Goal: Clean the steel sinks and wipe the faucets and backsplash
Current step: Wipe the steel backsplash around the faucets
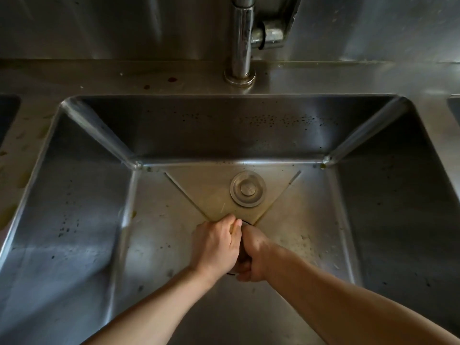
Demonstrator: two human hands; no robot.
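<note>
From my head camera I look straight down into the steel sink (pixel 74 195), a deep square basin with both my bare forearms reaching in from the near edge. My left hand (pixel 215 246) and my right hand (pixel 254 255) meet at the middle of the basin floor, pressed side by side, knuckles up. My left fingers (pixel 232 224) are curled and pinching something small and yellowish at their tips; I cannot tell what it is. My right hand is curled round a dark round thing beneath it, which looks like the drain fitting, though my hands hide most of it.

Just beyond my fingers, toward the far wall, a round metal stopper (pixel 247 188) lies on the basin floor, apart from my hands. The floor around it is stained yellowish brown, with creases running diagonally toward the middle. Dark specks dot the far wall and the left wall of the basin.

Behind the sink, the faucet (pixel 241 41) rises upright from the far ledge, with its handle to the right. The backsplash (pixel 112 26) stands behind it. Reddish spots mark the ledge (pixel 149 75) left of the faucet base.
</note>
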